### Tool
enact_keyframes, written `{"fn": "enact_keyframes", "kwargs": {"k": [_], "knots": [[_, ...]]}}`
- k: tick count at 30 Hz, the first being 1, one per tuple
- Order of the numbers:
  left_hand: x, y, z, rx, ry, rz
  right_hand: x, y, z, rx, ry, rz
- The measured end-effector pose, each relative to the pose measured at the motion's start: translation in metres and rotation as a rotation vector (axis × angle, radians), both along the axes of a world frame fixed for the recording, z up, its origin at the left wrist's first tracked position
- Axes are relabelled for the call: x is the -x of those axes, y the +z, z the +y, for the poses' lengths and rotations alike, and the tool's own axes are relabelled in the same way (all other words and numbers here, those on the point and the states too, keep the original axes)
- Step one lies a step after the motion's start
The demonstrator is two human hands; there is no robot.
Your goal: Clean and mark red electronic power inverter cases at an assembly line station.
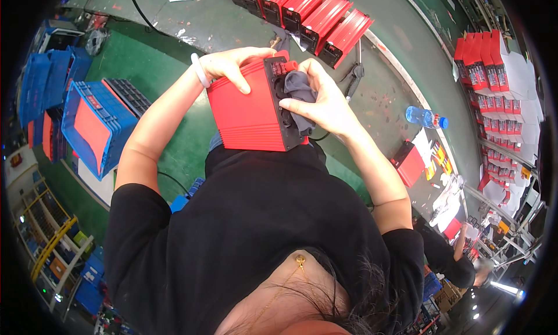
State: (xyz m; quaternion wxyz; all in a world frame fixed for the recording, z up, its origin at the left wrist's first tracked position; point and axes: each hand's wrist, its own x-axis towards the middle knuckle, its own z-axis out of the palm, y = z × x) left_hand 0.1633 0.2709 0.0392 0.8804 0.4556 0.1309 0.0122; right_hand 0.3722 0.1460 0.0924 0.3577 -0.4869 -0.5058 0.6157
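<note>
A red ribbed metal box with a black end panel, like a power inverter [241,111], is held up in front of my body. My left hand [235,65] grips its far edge, with the thumb lying on the red face and the fingers partly hidden behind. A dark grey cloth [299,91] is bunched in my right hand [325,102]. That hand pinches the cloth between thumb and fingers and presses it to the black end panel. The cloth covers much of the panel, and red parts show at its far end.
Several similar red boxes [343,36] stand in a row on the green workbench [232,21]. To the right are a water bottle [427,117], another red box [408,163] and shelves of red units [491,67]. A blue crate [99,126] sits left. A co-worker [447,256] is at lower right.
</note>
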Motion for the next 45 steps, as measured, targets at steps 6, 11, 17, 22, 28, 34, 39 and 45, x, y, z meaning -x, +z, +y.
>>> {"fn": "enact_keyframes", "kwargs": {"k": [6, 11, 17, 22, 28, 34, 39, 45], "knots": [[0.002, -0.002, 0.001, -0.004, 0.008, 0.016, 0.0, -0.002, 0.0, -0.016, 0.002, -0.008], [0.001, -0.002, 0.0, 0.019, 0.014, 0.003, 0.0, -0.003, 0.0, 0.001, 0.0, -0.016], [0.002, -0.004, 0.001, 0.012, 0.019, 0.011, 0.0, -0.001, 0.0, -0.031, 0.009, -0.026], [0.003, -0.003, -0.001, 0.017, 0.024, 0.017, -0.001, -0.002, -0.001, -0.02, 0.019, -0.001], [0.005, -0.013, 0.002, -0.017, 0.019, -0.013, -0.02, -0.011, -0.001, -0.074, -0.161, -0.12], [0.006, -0.007, 0.0, -0.024, 0.056, 0.026, -0.017, 0.013, -0.005, -0.193, -0.203, -0.239], [0.005, -0.002, -0.004, 0.072, 0.053, 0.054, 0.007, 0.022, -0.009, -0.323, -0.029, -0.154], [0.006, -0.006, -0.009, 0.018, 0.051, 0.005, -0.002, 0.016, -0.005, -0.581, 0.156, -0.285]]}}
